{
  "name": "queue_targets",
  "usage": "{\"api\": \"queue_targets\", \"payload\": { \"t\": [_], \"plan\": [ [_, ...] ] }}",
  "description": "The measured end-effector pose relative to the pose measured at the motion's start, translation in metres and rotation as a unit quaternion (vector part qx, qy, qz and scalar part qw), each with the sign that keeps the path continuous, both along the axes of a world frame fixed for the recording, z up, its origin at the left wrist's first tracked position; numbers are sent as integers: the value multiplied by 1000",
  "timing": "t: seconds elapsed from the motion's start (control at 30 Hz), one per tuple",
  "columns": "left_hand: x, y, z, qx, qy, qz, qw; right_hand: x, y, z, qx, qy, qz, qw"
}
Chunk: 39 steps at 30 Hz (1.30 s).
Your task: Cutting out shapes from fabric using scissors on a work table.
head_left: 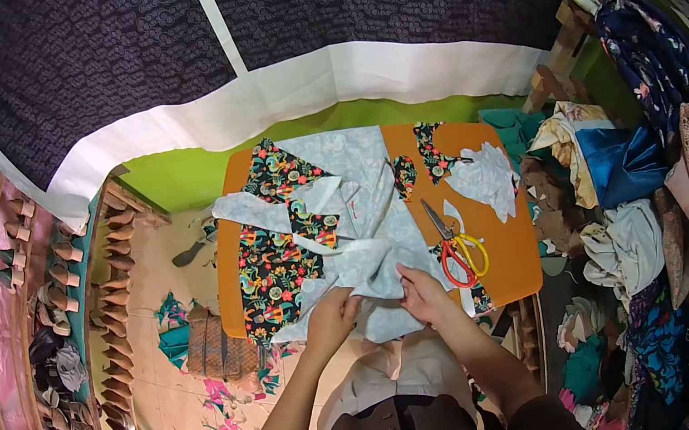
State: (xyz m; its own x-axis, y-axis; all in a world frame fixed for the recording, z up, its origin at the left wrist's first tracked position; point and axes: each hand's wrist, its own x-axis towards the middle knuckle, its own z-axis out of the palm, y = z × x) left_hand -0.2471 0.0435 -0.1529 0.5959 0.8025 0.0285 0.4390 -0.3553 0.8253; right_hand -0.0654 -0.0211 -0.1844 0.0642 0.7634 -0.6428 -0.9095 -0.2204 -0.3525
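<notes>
My left hand (332,317) and my right hand (422,293) are near the front edge of an orange table (510,264). Each has thumb and fingers closed on a pale, faintly patterned cloth (373,270), which bunches and folds up between them. The same pale cloth spreads back over the table's middle. Left of it lies black cloth with a colourful floral print (275,264), partly overlapped by pale strips. To the right of my right hand rest scissors (448,241) with one red and one yellow handle, blades pointing away from me.
Small floral pieces (429,145) and a crumpled pale piece (486,181) lie on the table's right. Fabric heaps (631,247) crowd the right side. Racks of shoe-shaped forms (115,315) stand at left. Scraps (225,416) litter the floor; a dark patterned curtain (381,1) hangs behind.
</notes>
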Motion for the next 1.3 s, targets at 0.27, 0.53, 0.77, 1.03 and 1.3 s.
{"api": "queue_targets", "payload": {
  "t": [0.27,0.53,0.77,1.03,1.3],
  "plan": [
    [-6,38,39,225,-24,89,970,19,32,49,244,-75,-86,963],
    [19,28,50,330,-43,268,904,18,27,80,231,13,-132,964],
    [44,-30,-21,-616,-294,-83,726,8,18,64,234,24,5,972],
    [72,-5,-14,-631,-620,12,466,14,7,85,335,68,-13,940],
    [79,20,-17,-608,-566,195,522,55,17,64,262,90,-118,954]
  ]
}}
